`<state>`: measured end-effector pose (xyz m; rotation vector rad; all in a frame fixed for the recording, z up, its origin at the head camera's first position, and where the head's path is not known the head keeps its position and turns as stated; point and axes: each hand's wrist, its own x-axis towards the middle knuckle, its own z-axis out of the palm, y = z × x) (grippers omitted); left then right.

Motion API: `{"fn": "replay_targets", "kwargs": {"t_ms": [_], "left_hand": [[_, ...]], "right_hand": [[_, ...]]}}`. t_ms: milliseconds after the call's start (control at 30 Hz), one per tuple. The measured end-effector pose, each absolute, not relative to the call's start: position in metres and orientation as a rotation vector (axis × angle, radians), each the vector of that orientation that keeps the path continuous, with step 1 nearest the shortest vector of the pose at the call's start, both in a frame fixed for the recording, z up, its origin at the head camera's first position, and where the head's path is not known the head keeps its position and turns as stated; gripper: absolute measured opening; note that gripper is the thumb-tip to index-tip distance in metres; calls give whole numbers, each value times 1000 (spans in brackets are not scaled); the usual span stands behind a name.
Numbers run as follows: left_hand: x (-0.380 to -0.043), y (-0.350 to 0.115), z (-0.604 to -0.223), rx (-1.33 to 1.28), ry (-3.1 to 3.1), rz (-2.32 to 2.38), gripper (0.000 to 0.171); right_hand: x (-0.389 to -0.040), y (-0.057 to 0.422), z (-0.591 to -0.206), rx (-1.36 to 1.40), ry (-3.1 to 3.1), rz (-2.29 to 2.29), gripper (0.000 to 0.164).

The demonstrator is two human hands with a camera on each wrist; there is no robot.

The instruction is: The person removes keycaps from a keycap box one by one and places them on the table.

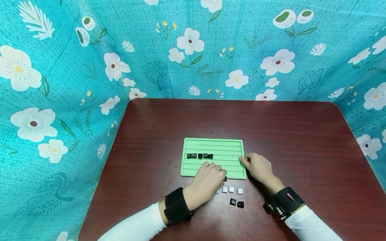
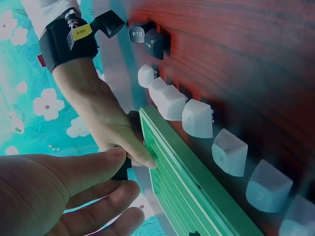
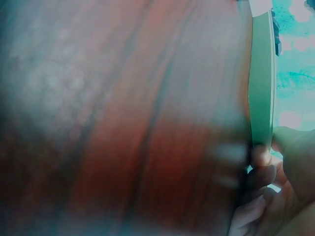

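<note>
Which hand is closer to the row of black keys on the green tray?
Left. The left hand is just on the near side of the row of black keys; the right hand is farther off, past the row's right end, gripping the green tray.

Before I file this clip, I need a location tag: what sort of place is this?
Probably a screened-off tabletop workspace: a dark reddish table, floral turquoise fabric beyond its edges, and white keycaps beside a green ridged tray.
</note>
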<state>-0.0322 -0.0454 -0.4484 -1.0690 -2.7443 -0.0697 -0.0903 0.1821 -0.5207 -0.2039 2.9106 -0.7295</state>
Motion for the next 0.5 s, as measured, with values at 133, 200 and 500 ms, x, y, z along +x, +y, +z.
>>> {"fn": "replay_targets", "kwargs": {"t_ms": [133, 200, 500], "left_hand": [[-30, -46, -448, -1072, -2735, -72, 11], [-29, -45, -448, -1071, -2728, -75, 9], [-21, -46, -449, -1079, -2724, -41, 8]], "right_hand": [[-91, 182, -521, -203, 2911, -727, 41], [-91, 182, -521, -204, 2909, -728, 41], [-91, 182, -519, -199, 2903, -729, 42]]}}
